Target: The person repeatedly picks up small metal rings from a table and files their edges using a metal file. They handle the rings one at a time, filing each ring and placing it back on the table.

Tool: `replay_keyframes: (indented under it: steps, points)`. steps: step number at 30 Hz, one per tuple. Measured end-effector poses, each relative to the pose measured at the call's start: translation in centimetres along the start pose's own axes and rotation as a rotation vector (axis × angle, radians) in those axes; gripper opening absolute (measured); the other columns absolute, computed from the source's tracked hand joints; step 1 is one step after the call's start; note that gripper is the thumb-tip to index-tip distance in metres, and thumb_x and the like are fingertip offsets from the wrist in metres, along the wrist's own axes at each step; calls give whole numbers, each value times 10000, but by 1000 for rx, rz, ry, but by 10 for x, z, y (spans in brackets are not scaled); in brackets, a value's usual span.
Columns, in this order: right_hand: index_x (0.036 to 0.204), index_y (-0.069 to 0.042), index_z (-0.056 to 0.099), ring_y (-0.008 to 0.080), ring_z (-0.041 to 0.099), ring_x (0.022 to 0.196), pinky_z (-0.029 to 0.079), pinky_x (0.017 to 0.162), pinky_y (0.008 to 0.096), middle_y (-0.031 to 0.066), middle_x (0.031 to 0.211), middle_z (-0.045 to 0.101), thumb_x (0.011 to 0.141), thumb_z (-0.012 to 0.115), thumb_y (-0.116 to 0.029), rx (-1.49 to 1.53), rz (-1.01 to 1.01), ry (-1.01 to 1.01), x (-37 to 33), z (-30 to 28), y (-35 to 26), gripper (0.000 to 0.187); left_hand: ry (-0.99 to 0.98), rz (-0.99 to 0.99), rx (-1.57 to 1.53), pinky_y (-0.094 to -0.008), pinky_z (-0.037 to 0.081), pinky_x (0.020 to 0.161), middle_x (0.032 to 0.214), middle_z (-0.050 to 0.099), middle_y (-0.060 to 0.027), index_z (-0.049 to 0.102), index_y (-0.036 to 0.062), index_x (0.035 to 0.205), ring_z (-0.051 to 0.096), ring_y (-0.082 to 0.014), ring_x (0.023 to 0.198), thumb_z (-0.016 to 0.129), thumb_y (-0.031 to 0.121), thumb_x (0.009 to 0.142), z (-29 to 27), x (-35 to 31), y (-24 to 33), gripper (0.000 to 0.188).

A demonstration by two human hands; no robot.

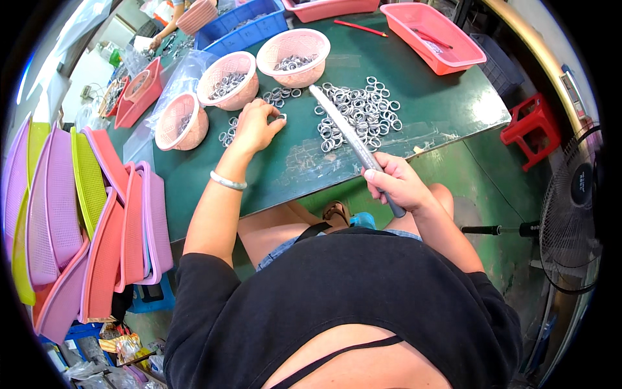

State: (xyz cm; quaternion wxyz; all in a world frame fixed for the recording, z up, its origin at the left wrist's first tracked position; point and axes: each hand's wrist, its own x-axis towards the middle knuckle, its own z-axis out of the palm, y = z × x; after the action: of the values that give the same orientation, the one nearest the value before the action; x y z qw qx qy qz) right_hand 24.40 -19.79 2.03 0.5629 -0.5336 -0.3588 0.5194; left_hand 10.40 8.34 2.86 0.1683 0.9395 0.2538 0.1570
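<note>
My right hand point(400, 183) is closed round the thick end of a ring mandrel point(345, 128), a grey tapered rod. Its narrow tip points away to the upper left, beside a pile of silvery metal rings point(366, 110) on the table. My left hand point(257, 126) has thumb and forefinger pinched on a small metal ring point(282, 117). Loose rings point(277, 96) lie just beyond that hand, with a few more point(228, 132) to its left. Three round pink baskets with rings in them stand close by: a left one point(170, 133), a middle one point(214, 78) and a right one point(275, 55).
On the green table point(285, 168) are a blue crate point(253, 32), a red pencil point(360, 28) and a pink tray point(434, 58). Stacked plastic baskets point(107, 214) crowd the left. A red stool point(531, 129) and a fan point(573, 201) stand right. Another person's hand point(157, 42) shows far left.
</note>
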Motion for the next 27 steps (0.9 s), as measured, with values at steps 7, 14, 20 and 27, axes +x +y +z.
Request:
replay_keyframes:
  steps: [7, 14, 20, 27]
  points:
    - [784, -70, 487, 13, 398, 437, 315, 397, 161, -31, 563, 488, 854, 534, -215, -45, 82, -67, 3, 6, 0, 167, -128, -137, -1161, -205, 396, 679, 830, 567, 36, 604, 38, 949, 481, -55, 746, 611, 124, 794, -13, -6, 44, 177]
    - [799, -65, 493, 34, 431, 485, 351, 434, 184, -25, 582, 484, 845, 544, -216, -52, -9, -47, 7, 10, -9, 166, -320, -162, -1428, -234, 419, 743, 912, 602, -32, 586, -8, 1000, 523, -90, 809, 589, 81, 803, 16, -35, 91, 215]
    - [874, -45, 510, 29, 468, 525, 374, 446, 168, -23, 631, 495, 851, 527, -166, -54, -59, -85, 5, 7, -8, 124, -291, -122, -1473, -264, 430, 803, 977, 598, -72, 568, -24, 1031, 548, -124, 877, 582, 22, 785, 7, -42, 101, 251]
    - [882, -45, 509, 29, 471, 526, 377, 446, 167, -25, 634, 496, 853, 522, -158, -51, -65, -97, 4, 9, -10, 117, -292, -128, -1462, -287, 427, 841, 975, 596, -80, 556, -29, 1043, 556, -144, 903, 581, 8, 777, 5, -45, 100, 270]
